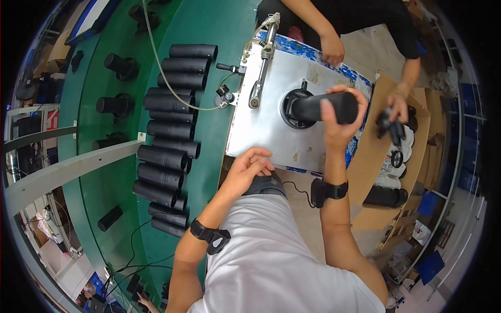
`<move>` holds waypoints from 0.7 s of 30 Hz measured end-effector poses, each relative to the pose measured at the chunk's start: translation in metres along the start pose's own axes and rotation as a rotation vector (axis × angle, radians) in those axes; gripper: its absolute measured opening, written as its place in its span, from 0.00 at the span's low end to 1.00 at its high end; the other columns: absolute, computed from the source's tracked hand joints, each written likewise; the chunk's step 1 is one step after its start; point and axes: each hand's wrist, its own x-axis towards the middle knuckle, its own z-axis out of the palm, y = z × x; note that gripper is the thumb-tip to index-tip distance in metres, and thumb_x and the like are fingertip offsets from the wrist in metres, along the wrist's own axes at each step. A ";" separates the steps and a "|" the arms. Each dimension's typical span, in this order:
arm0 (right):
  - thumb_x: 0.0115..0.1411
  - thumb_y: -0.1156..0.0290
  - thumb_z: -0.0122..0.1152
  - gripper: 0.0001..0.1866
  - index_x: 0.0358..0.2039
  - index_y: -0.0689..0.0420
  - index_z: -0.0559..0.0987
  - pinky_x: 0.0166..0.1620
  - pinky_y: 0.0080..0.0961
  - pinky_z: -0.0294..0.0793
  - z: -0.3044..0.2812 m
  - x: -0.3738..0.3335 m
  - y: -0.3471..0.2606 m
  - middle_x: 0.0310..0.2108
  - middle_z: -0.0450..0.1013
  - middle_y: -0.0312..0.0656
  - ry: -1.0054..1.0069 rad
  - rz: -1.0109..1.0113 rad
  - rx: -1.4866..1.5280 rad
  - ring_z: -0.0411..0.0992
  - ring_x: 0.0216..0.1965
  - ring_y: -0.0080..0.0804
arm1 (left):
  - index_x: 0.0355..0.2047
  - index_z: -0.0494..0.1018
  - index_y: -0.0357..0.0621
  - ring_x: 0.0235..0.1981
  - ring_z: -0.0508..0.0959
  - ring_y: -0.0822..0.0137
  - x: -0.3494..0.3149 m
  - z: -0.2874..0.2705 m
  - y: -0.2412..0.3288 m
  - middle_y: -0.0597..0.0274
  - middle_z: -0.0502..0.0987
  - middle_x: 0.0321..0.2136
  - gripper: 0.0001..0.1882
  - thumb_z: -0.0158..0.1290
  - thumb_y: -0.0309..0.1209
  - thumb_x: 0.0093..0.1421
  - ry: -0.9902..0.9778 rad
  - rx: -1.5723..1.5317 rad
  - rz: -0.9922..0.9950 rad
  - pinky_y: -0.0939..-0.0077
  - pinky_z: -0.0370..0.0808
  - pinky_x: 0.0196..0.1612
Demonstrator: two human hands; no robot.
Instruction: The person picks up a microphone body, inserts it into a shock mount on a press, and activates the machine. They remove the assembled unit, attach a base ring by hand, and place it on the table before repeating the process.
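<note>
My right hand [338, 133] is wrapped round a black cylinder [312, 108], thumb on the near side and fingers over the far side. The cylinder stands on a round black ring-shaped base [290, 121] on the silver metal plate [261, 130] of the workbench. Whether cylinder and base are joined cannot be seen. Near the plate's front edge, just above my lap, my left hand [250, 169] holds nothing, its fingers loosely bent and apart. Both of my wrists wear black straps.
A metal air cylinder [262, 73] with a hose stands at the plate's left. Several black tubes [167, 112] lie in a column on the green table [209, 125]. Across the bench, a co-worker's hand [397, 107] holds black parts above a cardboard box [365, 172]; another hand [332, 49] rests near the plate.
</note>
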 end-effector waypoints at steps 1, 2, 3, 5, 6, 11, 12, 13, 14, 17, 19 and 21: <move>0.47 0.80 0.67 0.30 0.49 0.57 0.63 0.51 0.29 0.69 0.007 -0.008 -0.005 0.41 0.72 0.46 -0.054 0.000 -0.061 0.70 0.43 0.32 | 0.47 0.70 0.41 0.34 0.76 0.74 0.000 -0.001 0.000 0.62 0.78 0.33 0.12 0.45 0.31 0.66 -0.002 0.002 0.011 0.82 0.70 0.40; 0.46 0.80 0.69 0.31 0.49 0.58 0.64 0.51 0.28 0.69 0.012 -0.013 -0.007 0.40 0.73 0.46 -0.113 -0.069 -0.097 0.70 0.43 0.31 | 0.47 0.70 0.41 0.34 0.76 0.74 0.000 -0.002 0.000 0.63 0.77 0.33 0.12 0.45 0.32 0.67 -0.003 0.004 0.023 0.82 0.70 0.40; 0.46 0.80 0.69 0.31 0.49 0.58 0.65 0.51 0.27 0.69 0.015 -0.017 -0.003 0.40 0.73 0.45 -0.105 -0.044 -0.128 0.70 0.43 0.30 | 0.47 0.70 0.41 0.34 0.76 0.74 0.000 -0.003 0.000 0.63 0.77 0.33 0.12 0.45 0.32 0.67 -0.004 0.000 0.020 0.82 0.70 0.40; 0.45 0.80 0.70 0.30 0.48 0.59 0.66 0.50 0.26 0.69 0.015 -0.022 0.014 0.40 0.73 0.45 -0.007 0.044 -0.136 0.70 0.43 0.29 | 0.46 0.71 0.41 0.34 0.76 0.74 0.000 -0.002 -0.002 0.63 0.77 0.33 0.12 0.45 0.32 0.67 -0.020 -0.026 0.034 0.82 0.69 0.40; 0.45 0.81 0.70 0.30 0.48 0.60 0.67 0.50 0.25 0.69 0.016 -0.019 0.024 0.40 0.73 0.44 0.088 0.108 -0.113 0.70 0.43 0.28 | 0.46 0.71 0.41 0.34 0.76 0.74 0.001 -0.001 -0.002 0.63 0.77 0.33 0.12 0.45 0.32 0.67 -0.023 -0.033 0.030 0.82 0.69 0.40; 0.47 0.79 0.71 0.28 0.47 0.61 0.67 0.50 0.25 0.68 0.038 -0.036 0.031 0.40 0.72 0.42 0.192 -0.094 -0.247 0.70 0.43 0.29 | 0.45 0.70 0.39 0.33 0.74 0.75 0.001 -0.004 0.013 0.63 0.77 0.31 0.10 0.46 0.29 0.66 0.009 -0.069 0.058 0.82 0.70 0.39; 0.47 0.78 0.71 0.29 0.48 0.60 0.67 0.51 0.25 0.68 0.037 -0.032 0.033 0.40 0.72 0.42 0.177 -0.094 -0.243 0.70 0.43 0.28 | 0.45 0.70 0.38 0.33 0.74 0.75 0.002 -0.005 0.015 0.63 0.77 0.31 0.09 0.46 0.28 0.66 0.033 -0.088 0.066 0.82 0.70 0.39; 0.47 0.78 0.71 0.29 0.48 0.60 0.67 0.51 0.25 0.68 0.037 -0.033 0.027 0.41 0.72 0.41 0.163 -0.084 -0.242 0.70 0.44 0.28 | 0.44 0.70 0.38 0.33 0.74 0.75 0.004 -0.009 0.014 0.63 0.76 0.31 0.09 0.46 0.27 0.66 0.015 -0.072 0.109 0.82 0.70 0.39; 0.47 0.77 0.71 0.26 0.46 0.61 0.69 0.52 0.26 0.67 0.032 -0.026 0.023 0.41 0.73 0.41 0.034 0.045 -0.167 0.70 0.44 0.28 | 0.44 0.70 0.38 0.33 0.74 0.75 0.006 -0.011 0.017 0.63 0.76 0.31 0.09 0.46 0.27 0.66 0.013 -0.082 0.107 0.82 0.70 0.39; 0.48 0.78 0.70 0.23 0.43 0.62 0.71 0.51 0.26 0.68 0.004 -0.004 0.025 0.39 0.75 0.41 -0.313 0.215 -0.131 0.71 0.43 0.27 | 0.44 0.71 0.38 0.32 0.74 0.75 0.006 -0.015 0.025 0.64 0.77 0.31 0.09 0.46 0.27 0.65 -0.029 -0.072 0.117 0.82 0.70 0.39; 0.48 0.78 0.69 0.20 0.41 0.63 0.72 0.50 0.25 0.70 0.002 0.001 0.030 0.37 0.76 0.41 -0.334 0.216 -0.129 0.73 0.40 0.27 | 0.43 0.71 0.38 0.32 0.74 0.76 0.012 -0.023 0.031 0.64 0.77 0.31 0.09 0.46 0.28 0.65 -0.013 -0.050 0.145 0.83 0.69 0.38; 0.49 0.78 0.69 0.19 0.41 0.63 0.72 0.49 0.25 0.70 0.012 -0.021 0.035 0.37 0.76 0.41 -0.169 0.127 -0.229 0.73 0.39 0.27 | 0.41 0.72 0.39 0.32 0.74 0.76 0.008 -0.024 0.033 0.64 0.78 0.30 0.09 0.47 0.28 0.64 0.032 -0.056 0.180 0.83 0.68 0.36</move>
